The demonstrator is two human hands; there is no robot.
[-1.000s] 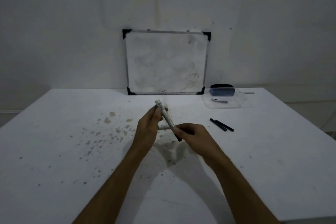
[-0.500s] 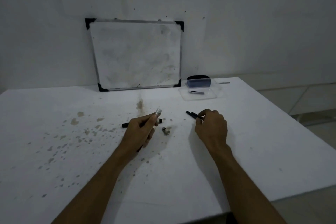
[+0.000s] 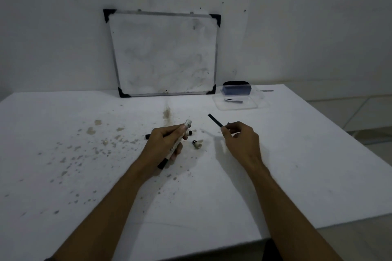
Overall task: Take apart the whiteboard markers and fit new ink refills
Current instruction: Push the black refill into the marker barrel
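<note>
My left hand (image 3: 164,146) grips a white marker barrel (image 3: 180,136), open end tilted up and away, black cap end pointing toward me. My right hand (image 3: 241,142) pinches a thin black ink refill (image 3: 215,120) by its near end, raised off the table to the right of the barrel. A small end plug (image 3: 196,144) lies on the table between my hands. A second marker (image 3: 147,136) lies behind my left hand, mostly hidden by it. One more black piece (image 3: 228,123) peeks out behind my right fingers.
A small whiteboard (image 3: 164,55) leans against the wall at the back. A clear plastic tray (image 3: 237,102) with a blue eraser (image 3: 236,89) sits at the back right. The white table (image 3: 84,176) is speckled with brown stains on the left; its right edge is near.
A second ago both hands held the marker together. My right hand then reached right to the refills on the table and now holds one lifted; the end plug now lies on the table.
</note>
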